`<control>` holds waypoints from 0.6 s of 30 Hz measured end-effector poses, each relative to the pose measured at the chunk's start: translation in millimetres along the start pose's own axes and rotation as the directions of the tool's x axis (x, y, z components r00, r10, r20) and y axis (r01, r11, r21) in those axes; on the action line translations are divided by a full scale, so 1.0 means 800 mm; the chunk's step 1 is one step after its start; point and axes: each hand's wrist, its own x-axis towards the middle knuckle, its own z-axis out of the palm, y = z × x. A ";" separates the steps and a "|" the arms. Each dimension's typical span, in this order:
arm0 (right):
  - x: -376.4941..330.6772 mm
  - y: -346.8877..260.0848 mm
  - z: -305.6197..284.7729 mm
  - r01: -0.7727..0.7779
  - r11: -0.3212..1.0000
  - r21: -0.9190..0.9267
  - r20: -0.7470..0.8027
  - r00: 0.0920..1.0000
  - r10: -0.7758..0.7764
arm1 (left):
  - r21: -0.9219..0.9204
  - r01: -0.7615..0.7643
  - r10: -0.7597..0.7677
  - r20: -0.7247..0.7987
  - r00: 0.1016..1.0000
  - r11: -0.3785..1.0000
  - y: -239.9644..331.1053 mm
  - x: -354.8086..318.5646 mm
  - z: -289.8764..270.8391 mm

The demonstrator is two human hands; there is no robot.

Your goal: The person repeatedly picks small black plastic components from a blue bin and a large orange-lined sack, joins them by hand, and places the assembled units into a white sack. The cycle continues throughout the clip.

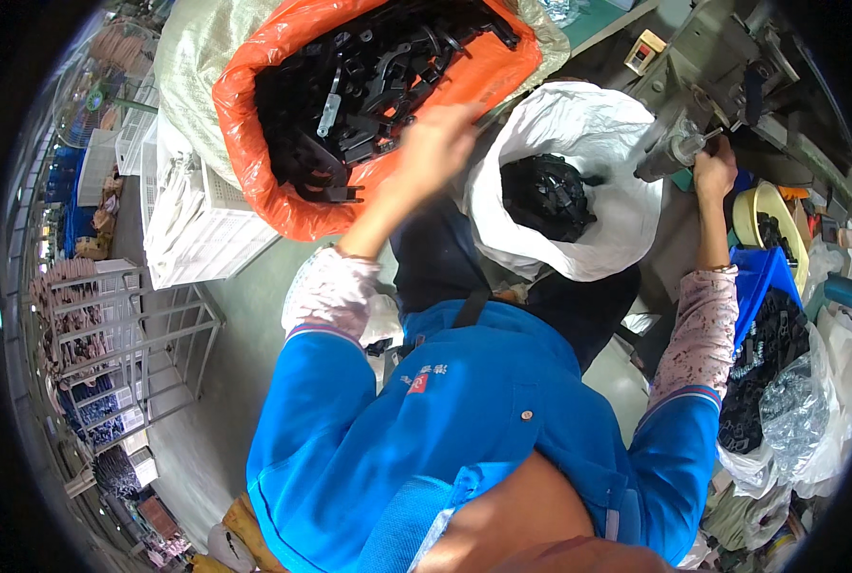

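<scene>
My left hand (437, 145) is smeared by motion over the near right edge of an orange plastic liner (240, 124). Whether it holds anything does not show. Inside the liner lies a heap of black plastic parts (378, 81), one with a grey metal strip. My right hand (715, 172) is closed at the machine (707, 72), beside a grey cylindrical part (676, 148) and a thin rod; what its fingers grip is hidden. Between my hands stands a white woven sack (626, 205), open at the top, with more black parts (548, 196) inside.
A pale woven sack (187, 81) surrounds the orange liner. At the right are a yellow basin (747, 215), a blue bin (760, 272) and clear bags (798, 396) near black parts. White crates (201, 248), a metal rack (149, 358) and a fan (96, 95) stand left.
</scene>
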 end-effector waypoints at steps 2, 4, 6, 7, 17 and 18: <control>0.001 0.009 0.000 0.020 1.000 0.004 -0.033 0.999 -0.020 | 0.312 0.156 -0.159 -0.013 0.987 0.937 -0.026 -0.001 -0.044; 0.005 0.017 0.008 0.026 1.000 0.008 -0.049 0.998 -0.025 | 0.495 0.124 -0.219 0.140 0.966 0.860 -0.074 -0.015 -0.069; 0.001 0.005 0.003 0.124 0.992 0.026 -0.050 0.991 -0.123 | 0.572 -0.060 -0.072 0.205 0.976 0.818 -0.114 -0.031 -0.074; 0.015 0.022 0.007 0.143 0.982 -0.125 -0.060 0.987 -0.152 | 0.485 -0.046 -0.067 0.214 0.974 0.873 -0.118 -0.025 -0.077; -0.067 -0.120 -0.132 0.046 0.426 0.904 0.004 0.993 -0.116 | -0.649 0.048 -0.364 -0.362 0.858 0.759 -0.117 0.009 -0.125; -0.069 -0.126 -0.138 0.025 0.460 0.887 0.029 0.994 -0.110 | -0.674 -0.002 -0.346 -0.382 0.857 0.738 -0.107 0.019 -0.127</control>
